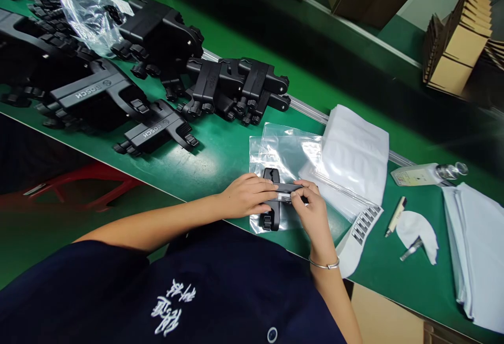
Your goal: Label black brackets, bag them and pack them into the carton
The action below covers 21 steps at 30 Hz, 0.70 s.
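A black clamp bracket [272,219] lies on clear plastic bags [289,136] at the near edge of the green table. My left hand [246,195] holds it from the left, with stretched fingers over its middle and the thumb on the near side. Closed around the right end of its bar is my right hand [312,205], thumb and forefinger pinched at the side. Between both hands a small pale label [284,196] shows on the bar; my fingers partly cover it. A strip of printed labels [364,228] lies just right of my right hand.
Several black brackets [153,129] are piled at the left, with a crumpled plastic bag [92,21] among them. Stacked bags [354,149], a bottle [417,174], a marker [396,216] and white sheets [476,260] lie right. Cardboard pieces [457,44] stand beyond.
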Each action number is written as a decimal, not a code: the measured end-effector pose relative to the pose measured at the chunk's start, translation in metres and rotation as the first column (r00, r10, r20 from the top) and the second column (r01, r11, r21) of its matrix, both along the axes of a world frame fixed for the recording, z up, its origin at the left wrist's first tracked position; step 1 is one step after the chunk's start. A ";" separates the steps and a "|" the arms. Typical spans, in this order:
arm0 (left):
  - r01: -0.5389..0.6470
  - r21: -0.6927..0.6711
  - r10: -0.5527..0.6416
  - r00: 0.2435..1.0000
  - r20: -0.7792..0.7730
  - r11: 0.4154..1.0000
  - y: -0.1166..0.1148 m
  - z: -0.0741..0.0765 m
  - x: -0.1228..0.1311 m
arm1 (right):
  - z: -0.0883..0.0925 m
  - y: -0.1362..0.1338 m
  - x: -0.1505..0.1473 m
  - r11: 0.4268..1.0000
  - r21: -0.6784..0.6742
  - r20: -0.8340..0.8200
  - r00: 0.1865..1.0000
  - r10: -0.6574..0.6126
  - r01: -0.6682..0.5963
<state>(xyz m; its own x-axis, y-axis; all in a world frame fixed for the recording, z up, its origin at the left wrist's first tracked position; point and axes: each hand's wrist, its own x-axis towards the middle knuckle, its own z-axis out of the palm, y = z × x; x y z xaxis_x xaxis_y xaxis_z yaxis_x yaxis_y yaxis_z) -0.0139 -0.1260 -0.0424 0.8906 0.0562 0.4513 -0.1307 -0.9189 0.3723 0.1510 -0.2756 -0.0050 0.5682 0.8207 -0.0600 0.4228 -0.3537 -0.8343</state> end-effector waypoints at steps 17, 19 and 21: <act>0.389 0.278 -0.348 0.919 -0.187 0.878 0.035 0.032 0.025 | 0.002 -0.040 0.045 0.941 -0.086 0.009 0.944 0.329 -0.327; 0.412 0.281 -0.358 0.907 -0.223 0.867 0.033 0.037 0.033 | 0.000 -0.039 0.042 0.944 -0.075 0.026 0.946 0.323 -0.320; 0.414 0.277 -0.348 0.902 -0.257 0.867 0.027 0.042 0.041 | -0.001 -0.038 0.041 0.946 -0.072 0.035 0.947 0.320 -0.317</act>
